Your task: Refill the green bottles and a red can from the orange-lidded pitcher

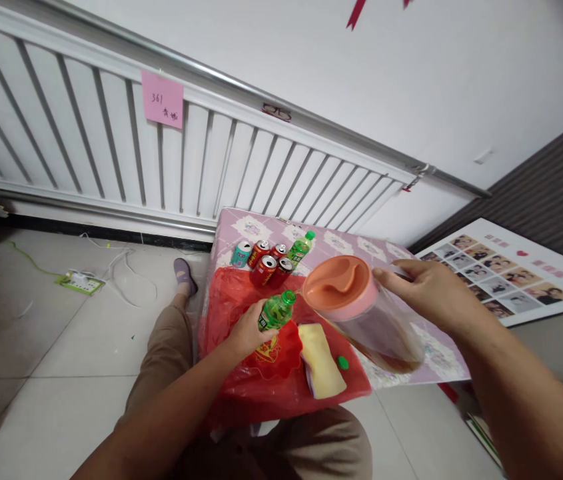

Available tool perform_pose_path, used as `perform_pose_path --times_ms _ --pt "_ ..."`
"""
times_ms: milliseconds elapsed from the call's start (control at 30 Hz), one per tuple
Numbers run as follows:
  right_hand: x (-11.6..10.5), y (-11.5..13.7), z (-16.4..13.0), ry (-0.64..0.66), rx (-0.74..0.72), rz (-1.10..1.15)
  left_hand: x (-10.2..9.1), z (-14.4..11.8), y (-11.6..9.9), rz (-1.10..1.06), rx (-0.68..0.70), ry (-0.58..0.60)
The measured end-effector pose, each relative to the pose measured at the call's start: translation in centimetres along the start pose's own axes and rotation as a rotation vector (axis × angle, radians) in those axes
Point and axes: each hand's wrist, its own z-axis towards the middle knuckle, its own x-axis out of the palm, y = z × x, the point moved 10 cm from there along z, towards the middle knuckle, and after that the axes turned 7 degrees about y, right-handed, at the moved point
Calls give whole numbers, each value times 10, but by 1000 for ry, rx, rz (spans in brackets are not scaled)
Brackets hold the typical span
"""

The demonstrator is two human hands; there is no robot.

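Note:
My left hand [250,331] is wrapped round a green plastic bottle [275,312] with its mouth uncapped, standing over a red scalloped tray [286,363]. In my right hand [424,290] is a clear pitcher [381,327] with an orange lid, gripped at the handle side. The pitcher tilts left, its lid edge close to the bottle's mouth, and brownish liquid lies in its lower end. Whether a stream runs between them is too fine to tell. A folded yellow cloth [322,360] lies right of the tray, with a green cap [342,363] beside it.
Behind the bottle stand several red cans [266,268], a teal can [242,254] and a capped green bottle [302,248]. Red plastic sheeting [226,293] covers part of the patterned table [234,227]. A white radiator [251,160] runs behind; a photo board [506,267] leans at right.

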Motion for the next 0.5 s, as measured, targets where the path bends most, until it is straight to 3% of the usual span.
perform_pose_path --times_ms 500 --pt "1 4 2 5 -17 5 1 0 0 -37 -3 1"
